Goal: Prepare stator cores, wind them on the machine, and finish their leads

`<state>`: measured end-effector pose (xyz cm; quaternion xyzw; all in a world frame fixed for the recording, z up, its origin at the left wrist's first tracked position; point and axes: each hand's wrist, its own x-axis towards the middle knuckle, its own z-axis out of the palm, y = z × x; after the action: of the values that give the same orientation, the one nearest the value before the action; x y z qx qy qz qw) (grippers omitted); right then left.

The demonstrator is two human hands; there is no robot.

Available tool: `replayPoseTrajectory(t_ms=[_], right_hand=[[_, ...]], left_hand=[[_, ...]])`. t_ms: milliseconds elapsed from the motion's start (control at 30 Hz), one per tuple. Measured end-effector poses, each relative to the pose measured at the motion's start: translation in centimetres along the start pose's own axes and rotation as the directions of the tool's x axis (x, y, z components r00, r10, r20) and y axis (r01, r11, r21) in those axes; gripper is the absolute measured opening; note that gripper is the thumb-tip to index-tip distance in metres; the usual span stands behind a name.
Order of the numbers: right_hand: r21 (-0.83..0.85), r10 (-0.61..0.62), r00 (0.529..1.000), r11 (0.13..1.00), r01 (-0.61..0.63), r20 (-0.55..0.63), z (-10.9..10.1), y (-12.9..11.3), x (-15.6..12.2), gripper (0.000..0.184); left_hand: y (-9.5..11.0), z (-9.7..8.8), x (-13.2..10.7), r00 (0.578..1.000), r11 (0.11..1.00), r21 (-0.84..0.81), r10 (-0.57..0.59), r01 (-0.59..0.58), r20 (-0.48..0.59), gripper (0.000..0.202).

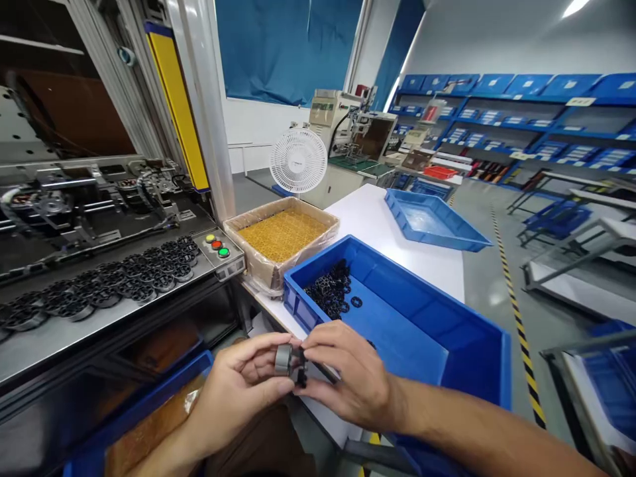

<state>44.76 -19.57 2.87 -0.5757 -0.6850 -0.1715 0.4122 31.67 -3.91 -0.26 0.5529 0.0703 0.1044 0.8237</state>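
Observation:
My left hand [243, 384] holds a short grey metal ring [283, 359] between thumb and fingers. The fingertips of my right hand [348, 371] close on a black toothed ring [300, 368] at the grey ring's right side. Whether the two parts are fitted together or only touching, I cannot tell. Just beyond my hands is a deep blue bin [397, 331], where a heap of small black rings [330, 288] fills the far left corner. One loose black ring [356, 301] lies apart from the heap.
Rows of black-and-grey cores [104, 285] sit on the machine ledge at left, near a button box [218, 248]. A plastic-lined carton [258, 265] holds yellowish parts. Behind it stands a white fan [298, 161]. A shallow blue tray [432, 222] rests on the white table [365, 209].

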Motion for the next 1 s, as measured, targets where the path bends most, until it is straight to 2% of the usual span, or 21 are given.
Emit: replayPoseTrajectory(t_ms=[133,300,533,733,1000], right_hand=[[-0.005,0.003,1.000,1.000,-0.003,0.004,0.8,-0.5,-0.7,0.031],[0.037,0.006,1.000,0.999,-0.006,0.006,1.1,0.0,-1.1,0.035],[0.076,0.010,0.994,0.997,-0.018,0.109,0.7,0.1,-1.0,0.042],[0.056,-0.027,0.994,0.998,0.021,0.101,0.5,0.2,-1.0,0.046],[-0.005,-0.047,0.994,0.999,0.048,0.096,0.3,0.5,-0.9,0.039]], left_hand=[[-1.0,0.4,-1.0,0.999,0.996,-0.084,-0.039,0.040,0.014,0.042],[-1.6,0.9,-0.9,0.999,0.994,-0.102,-0.029,0.027,-0.019,0.046],[-1.3,0.9,-0.8,0.998,0.996,-0.083,0.037,-0.042,-0.059,0.045],[-1.0,1.1,-0.9,0.998,0.992,-0.111,0.047,-0.053,-0.050,0.047],[-1.2,1.0,-0.4,0.997,0.992,-0.123,0.004,-0.013,-0.073,0.048]])
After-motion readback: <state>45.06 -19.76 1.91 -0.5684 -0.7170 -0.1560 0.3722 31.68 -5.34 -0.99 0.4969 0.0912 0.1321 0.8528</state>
